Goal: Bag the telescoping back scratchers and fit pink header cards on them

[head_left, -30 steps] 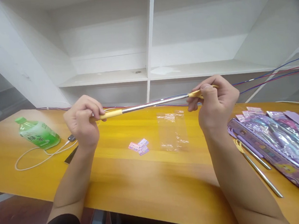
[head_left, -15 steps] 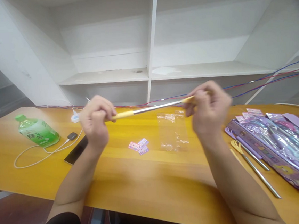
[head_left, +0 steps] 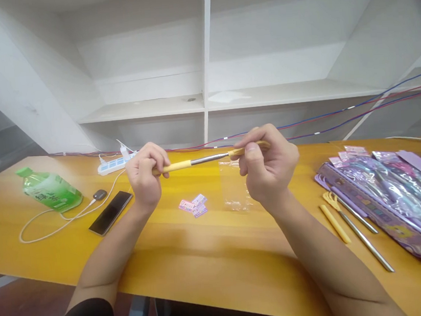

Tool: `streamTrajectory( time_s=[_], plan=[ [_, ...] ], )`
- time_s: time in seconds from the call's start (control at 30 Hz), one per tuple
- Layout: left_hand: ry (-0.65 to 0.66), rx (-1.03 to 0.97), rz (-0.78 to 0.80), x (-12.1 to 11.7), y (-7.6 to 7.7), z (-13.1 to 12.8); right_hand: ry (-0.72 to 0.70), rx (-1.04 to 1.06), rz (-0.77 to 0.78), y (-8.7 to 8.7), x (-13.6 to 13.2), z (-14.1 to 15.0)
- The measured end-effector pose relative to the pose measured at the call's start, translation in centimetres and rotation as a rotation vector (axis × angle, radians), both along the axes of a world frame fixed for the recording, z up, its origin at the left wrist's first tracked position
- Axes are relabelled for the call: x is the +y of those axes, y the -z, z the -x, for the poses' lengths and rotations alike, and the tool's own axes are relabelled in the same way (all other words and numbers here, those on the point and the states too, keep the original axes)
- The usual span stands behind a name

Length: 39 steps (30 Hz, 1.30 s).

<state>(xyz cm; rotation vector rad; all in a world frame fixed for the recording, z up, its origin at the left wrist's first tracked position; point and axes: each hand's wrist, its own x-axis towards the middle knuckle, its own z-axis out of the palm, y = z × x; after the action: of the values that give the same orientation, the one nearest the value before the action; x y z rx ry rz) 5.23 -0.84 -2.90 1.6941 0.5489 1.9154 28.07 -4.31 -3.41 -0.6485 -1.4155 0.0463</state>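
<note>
Held level above the table is a telescopic back scratcher [head_left: 208,158] with a metal rod between yellow ends. My left hand [head_left: 146,176] is closed around its yellow handle. At the other end my right hand [head_left: 272,165] pinches the yellow head, which my fingers partly cover. To the right on the table lie a metal rod with a yellow claw head [head_left: 365,238] and a separate yellow handle tube [head_left: 334,224]. Below the hands are several small pink and purple cards [head_left: 194,206] and a clear plastic bag [head_left: 235,188], partly hidden by my right hand.
A purple patterned case [head_left: 388,216] piled with wrapped back scratchers [head_left: 400,185] stands at right. On the left are a green drink bottle [head_left: 51,189], a phone [head_left: 111,213], a white cable [head_left: 36,238] and a power strip [head_left: 113,164]. White shelving [head_left: 147,108] rises behind.
My hands have come closer together, the right moving left. The visible metal rod between them is now shorter. The phone and the yellow tube show more fully.
</note>
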Motion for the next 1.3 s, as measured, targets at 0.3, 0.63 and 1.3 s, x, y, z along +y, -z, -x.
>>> streamTrajectory(
  time_s=[0.3,0.63,1.3],
  plan=[
    [0.006,0.017,0.005,0.4,-0.4,0.3,0.049,-0.083,0.064,-0.3,0.0,-0.3],
    [0.083,0.448,0.081,-0.1,-1.0,1.2,0.172,-0.264,0.075,-1.6,1.0,-2.9],
    [0.066,0.764,0.378,0.4,-1.7,2.0,0.408,-1.195,1.444,5.6,10.1,-2.9]
  ],
)
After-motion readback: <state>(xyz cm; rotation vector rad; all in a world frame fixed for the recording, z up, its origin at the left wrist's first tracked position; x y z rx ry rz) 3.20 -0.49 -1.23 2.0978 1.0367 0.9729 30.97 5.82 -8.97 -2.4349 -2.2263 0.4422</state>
